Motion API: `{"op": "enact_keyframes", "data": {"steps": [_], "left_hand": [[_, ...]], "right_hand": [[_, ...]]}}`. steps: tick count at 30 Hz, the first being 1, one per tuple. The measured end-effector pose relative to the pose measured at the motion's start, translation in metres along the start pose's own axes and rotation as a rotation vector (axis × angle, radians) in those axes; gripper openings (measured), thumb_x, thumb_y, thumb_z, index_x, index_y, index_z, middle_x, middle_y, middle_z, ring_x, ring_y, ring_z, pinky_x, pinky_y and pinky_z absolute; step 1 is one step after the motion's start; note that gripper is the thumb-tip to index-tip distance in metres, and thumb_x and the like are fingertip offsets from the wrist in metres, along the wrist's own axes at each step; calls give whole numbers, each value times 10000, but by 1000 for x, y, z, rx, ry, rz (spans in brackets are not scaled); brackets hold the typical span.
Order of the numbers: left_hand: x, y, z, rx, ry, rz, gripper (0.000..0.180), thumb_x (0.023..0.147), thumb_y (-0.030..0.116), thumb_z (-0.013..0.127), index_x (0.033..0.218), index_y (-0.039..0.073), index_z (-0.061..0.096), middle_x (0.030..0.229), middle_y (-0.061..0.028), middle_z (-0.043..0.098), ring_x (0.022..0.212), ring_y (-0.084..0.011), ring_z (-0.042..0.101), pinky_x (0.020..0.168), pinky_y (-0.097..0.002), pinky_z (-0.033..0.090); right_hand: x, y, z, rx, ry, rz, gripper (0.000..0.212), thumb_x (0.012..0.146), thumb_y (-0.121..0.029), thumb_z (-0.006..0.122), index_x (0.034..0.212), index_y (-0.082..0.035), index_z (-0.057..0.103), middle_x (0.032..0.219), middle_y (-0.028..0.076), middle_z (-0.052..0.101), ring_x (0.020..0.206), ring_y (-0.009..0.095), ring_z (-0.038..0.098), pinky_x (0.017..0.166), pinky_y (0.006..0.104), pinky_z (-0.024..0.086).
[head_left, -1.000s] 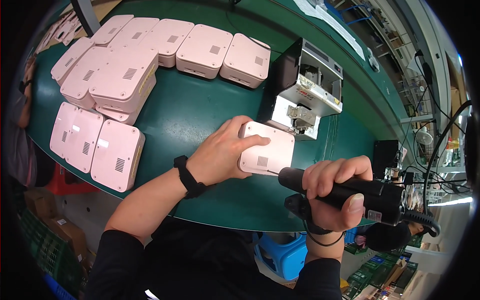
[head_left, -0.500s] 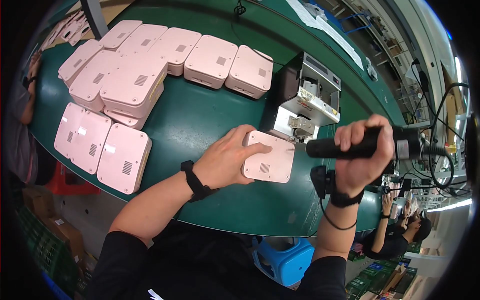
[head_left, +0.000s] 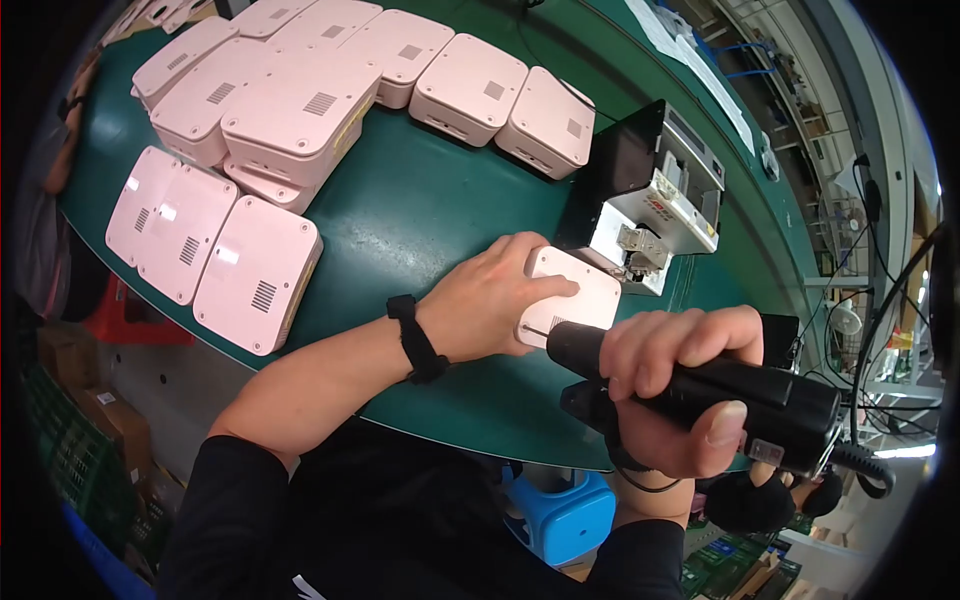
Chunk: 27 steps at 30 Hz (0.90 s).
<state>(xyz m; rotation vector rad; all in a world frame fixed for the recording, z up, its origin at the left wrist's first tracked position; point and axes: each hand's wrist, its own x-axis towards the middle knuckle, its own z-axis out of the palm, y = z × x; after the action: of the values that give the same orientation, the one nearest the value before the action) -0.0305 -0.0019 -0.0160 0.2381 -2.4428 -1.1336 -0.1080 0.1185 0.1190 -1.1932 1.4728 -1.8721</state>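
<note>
Over a glossy green surface (head_left: pixel 400 200), your left hand (head_left: pixel 485 300) grips a pale pink, round-cornered plastic box (head_left: pixel 592 290), thumb laid across its top face and fingers wrapped along its left side, partly hidden. Your right hand (head_left: pixel 680 390) is closed around the thick barrel of a corded black power screwdriver (head_left: pixel 785 405), thumb below and fingers curled over the top. Its thin metal bit (head_left: pixel 537 331) points at the box's near left corner; whether the tip is seated there, you cannot tell from this view. A black fabric wristband (head_left: pixel 418 340) circles your left wrist.

The box lies flat on the surface in front of you, just beside a black-and-silver metal machine (head_left: pixel 615 165) with an open front, which stands beyond it to the right. To your left, three pale pink boxes (head_left: pixel 255 280) lie side by side near the curved front edge. Behind them, more boxes of the same kind are heaped in a pink stack (head_left: pixel 300 110), and a pink row (head_left: pixel 470 85) runs along the back toward the machine.

Below the surface, a bright blue plastic stool (head_left: pixel 570 515) stands near your right forearm, with a brown cardboard carton (head_left: pixel 122 430) at far left.
</note>
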Motion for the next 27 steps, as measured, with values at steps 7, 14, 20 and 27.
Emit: {"op": "enact_keyframes", "data": {"steps": [7, 14, 20, 27], "left_hand": [[-3, -5, 1, -12, 3, -8, 672, 599, 159, 849, 1231, 228, 631, 1316, -159, 447, 1178, -374, 516, 976, -419, 490], [-2, 4, -2, -29, -32, -48, 677, 631, 140, 855, 1262, 207, 618, 1287, -154, 497, 1169, -326, 538, 990, -388, 479], [-1, 18, -24, -742, -360, -364, 629, 724, 87, 834, 1300, 82, 581, 1253, -108, 585, 1151, -184, 569, 985, -306, 469], [-3, 48, -11, -834, -538, -519, 601, 830, 116, 770, 1358, 21, 499, 1247, -111, 603, 1098, -168, 602, 954, -309, 497]], "right_hand": [[-1, 2, 6, 19, 9, -7, 478, 862, -500, 615, 925, -81, 393, 661, 41, 487, 485, 150, 461, 537, 326, 430], [12, -7, -6, 137, 28, -78, 458, 884, -498, 583, 960, -68, 443, 661, 34, 486, 482, 147, 453, 514, 309, 412], [4, -66, -70, 250, 242, -332, 452, 906, -485, 559, 997, -50, 477, 668, 25, 484, 489, 125, 444, 499, 281, 383], [-71, -83, -151, 140, 438, -426, 420, 939, -461, 532, 1004, -52, 465, 664, 19, 473, 487, 115, 426, 504, 268, 378]]}}
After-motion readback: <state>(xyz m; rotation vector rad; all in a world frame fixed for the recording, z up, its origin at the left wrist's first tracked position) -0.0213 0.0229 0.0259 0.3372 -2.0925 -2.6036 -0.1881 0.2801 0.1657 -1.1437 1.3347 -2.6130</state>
